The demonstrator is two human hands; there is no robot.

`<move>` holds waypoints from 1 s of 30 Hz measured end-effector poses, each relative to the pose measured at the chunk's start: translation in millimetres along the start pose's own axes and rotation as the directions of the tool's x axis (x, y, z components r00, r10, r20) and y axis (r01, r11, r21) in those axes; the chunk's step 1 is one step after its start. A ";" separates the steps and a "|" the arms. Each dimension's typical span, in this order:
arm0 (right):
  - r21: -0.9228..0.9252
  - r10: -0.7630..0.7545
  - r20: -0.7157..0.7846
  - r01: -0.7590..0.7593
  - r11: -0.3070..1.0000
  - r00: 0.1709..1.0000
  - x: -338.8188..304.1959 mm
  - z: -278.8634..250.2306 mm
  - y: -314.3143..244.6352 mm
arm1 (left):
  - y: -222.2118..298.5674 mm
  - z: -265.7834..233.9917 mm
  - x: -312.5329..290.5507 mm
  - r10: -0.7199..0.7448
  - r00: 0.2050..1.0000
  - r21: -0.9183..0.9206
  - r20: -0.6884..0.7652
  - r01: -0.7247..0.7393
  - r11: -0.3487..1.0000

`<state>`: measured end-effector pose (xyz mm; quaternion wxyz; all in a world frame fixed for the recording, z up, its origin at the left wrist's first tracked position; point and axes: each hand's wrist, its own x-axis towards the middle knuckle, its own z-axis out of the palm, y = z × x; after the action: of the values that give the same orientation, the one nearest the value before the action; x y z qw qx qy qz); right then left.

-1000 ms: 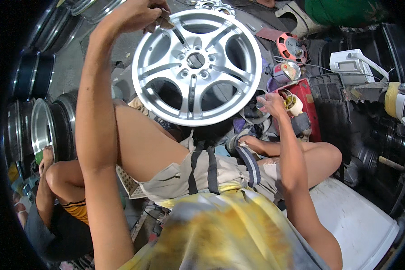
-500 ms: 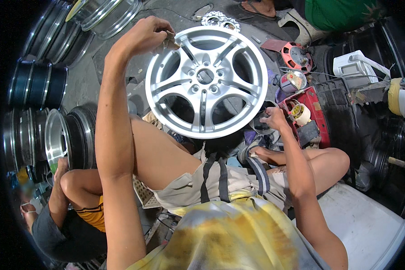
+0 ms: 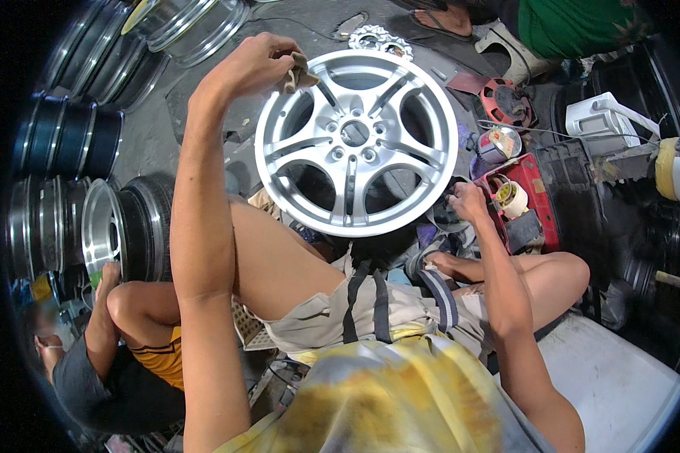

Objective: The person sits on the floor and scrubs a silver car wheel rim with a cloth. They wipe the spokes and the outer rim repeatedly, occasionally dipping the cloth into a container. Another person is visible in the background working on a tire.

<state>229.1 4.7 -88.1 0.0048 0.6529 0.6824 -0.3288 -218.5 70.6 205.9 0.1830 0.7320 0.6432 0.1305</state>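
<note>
A silver alloy wheel rim (image 3: 353, 167) lies face up before my knees, with spokes around a central hole. At its upper left edge, my left hand (image 3: 258, 64) pinches a folded tan piece (image 3: 301, 75); whether this is cloth or sandpaper I cannot tell. The piece hangs at the rim's edge, and contact with it is unclear. Beside the rim's lower right edge, my right hand (image 3: 468, 202) has its fingers curled together next to something dark. What they hold, if anything, is hidden.
Several wheels (image 3: 68, 140) are stacked at the left. Nearby, a co-worker's hand (image 3: 110, 273) touches another rim (image 3: 102, 226) with something green. A red crate (image 3: 538, 198) with tape and a can (image 3: 499, 143) stand at the right. Another person's sandalled foot (image 3: 447, 21) is at the top.
The whole view has shifted, so the rim appears slightly farther right and lower. More of the tan piece shows beyond my left fingers. My right hand stays by the rim's lower right edge.
</note>
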 end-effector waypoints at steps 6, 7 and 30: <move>0.024 0.035 -0.056 -0.034 0.999 0.998 0.1 -4.3 -4.0 | -4.9 -4.0 0.5 -0.034 0.998 -0.047 -0.054 0.031 0.998; 0.083 0.078 -0.003 -0.078 0.994 0.997 -0.2 -4.0 -3.7 | -5.7 -4.3 0.9 -0.014 0.997 -0.042 -0.077 0.011 0.999; 0.310 0.104 0.002 -0.099 0.945 0.995 2.5 -4.3 -2.7 | -18.9 0.9 5.1 0.158 0.959 0.059 -0.236 -0.149 0.987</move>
<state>228.2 9.0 -84.6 -0.0857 0.6823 0.5877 -0.4263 -234.3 77.6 196.6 0.0783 0.7620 0.6044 0.2189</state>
